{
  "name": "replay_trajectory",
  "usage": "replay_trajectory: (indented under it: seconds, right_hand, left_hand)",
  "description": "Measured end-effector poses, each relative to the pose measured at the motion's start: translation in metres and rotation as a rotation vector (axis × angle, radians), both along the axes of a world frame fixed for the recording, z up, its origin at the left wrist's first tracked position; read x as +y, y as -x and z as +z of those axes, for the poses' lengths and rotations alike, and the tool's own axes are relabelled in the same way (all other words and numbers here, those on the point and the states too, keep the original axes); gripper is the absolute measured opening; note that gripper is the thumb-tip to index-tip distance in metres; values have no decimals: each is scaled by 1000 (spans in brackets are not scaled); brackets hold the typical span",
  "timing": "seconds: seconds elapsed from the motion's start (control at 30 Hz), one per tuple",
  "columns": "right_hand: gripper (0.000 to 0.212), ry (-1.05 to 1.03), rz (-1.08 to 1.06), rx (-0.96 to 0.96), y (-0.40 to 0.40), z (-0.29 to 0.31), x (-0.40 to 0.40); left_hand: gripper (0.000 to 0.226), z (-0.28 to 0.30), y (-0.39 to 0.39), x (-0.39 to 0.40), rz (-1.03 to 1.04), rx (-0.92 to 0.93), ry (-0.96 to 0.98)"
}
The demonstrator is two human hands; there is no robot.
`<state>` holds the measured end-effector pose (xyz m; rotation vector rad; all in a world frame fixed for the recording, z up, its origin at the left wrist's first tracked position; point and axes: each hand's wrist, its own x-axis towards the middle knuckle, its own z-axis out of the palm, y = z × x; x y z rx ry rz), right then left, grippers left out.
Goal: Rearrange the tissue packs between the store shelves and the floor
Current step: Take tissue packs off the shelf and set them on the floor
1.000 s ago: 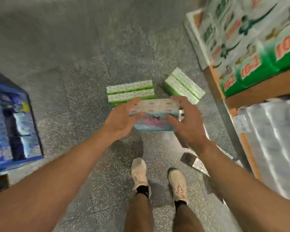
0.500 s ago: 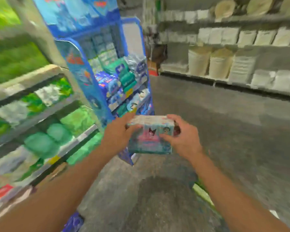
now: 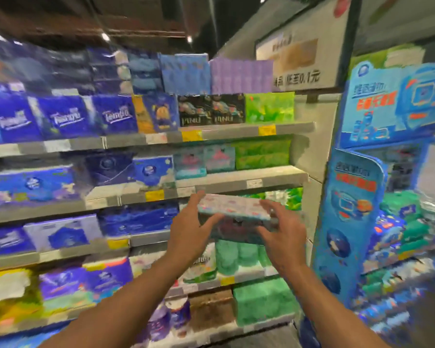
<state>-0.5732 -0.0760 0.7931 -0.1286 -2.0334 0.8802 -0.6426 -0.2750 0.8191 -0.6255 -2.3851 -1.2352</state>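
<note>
Both hands hold one tissue pack (image 3: 235,217) in the air between them: the left hand (image 3: 190,231) curls its grip round the pack's left end, the right hand (image 3: 281,234) round its right end. Just beyond the grip stand the store shelves (image 3: 236,183), with matching pink-and-teal packs (image 3: 204,163) above.

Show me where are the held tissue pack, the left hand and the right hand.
tissue pack (image 3: 232,209): head view, its patterned top face.
left hand (image 3: 189,231): head view, back of the hand.
right hand (image 3: 283,238): head view, back of the hand.
</note>
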Motion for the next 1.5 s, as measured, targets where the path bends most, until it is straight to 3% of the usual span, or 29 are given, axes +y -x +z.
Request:
replay_trajectory:
  seconds: [0.33,0.67,0.83,1.0,1.07,1.17,1.5]
  right_hand:
    - [62,-165,11,158,184,27,-12]
    - [53,-61,156,59,406,12,45]
    - [49,-48,257,-37,485,6,51]
    - [42,-77,263,-160,532,-3,42]
    - [55,-83,256,-189,543,-2,38]
    - [68,-82,275,-243,551,0,35]
    - [73,-110,287,-329,550,-1,29]
  left_hand:
    - [62,20,152,-8,112,60,-53]
    - [72,15,333,55,296,-2,1]
    - [72,4,394,70,406,-28,121]
    - [61,-6,423,71,411,22,278]
    - [60,-8,431,71,409,15,304]
    - [57,-9,440,71,436,15,311]
    - [67,-16,448,67,414,73,285]
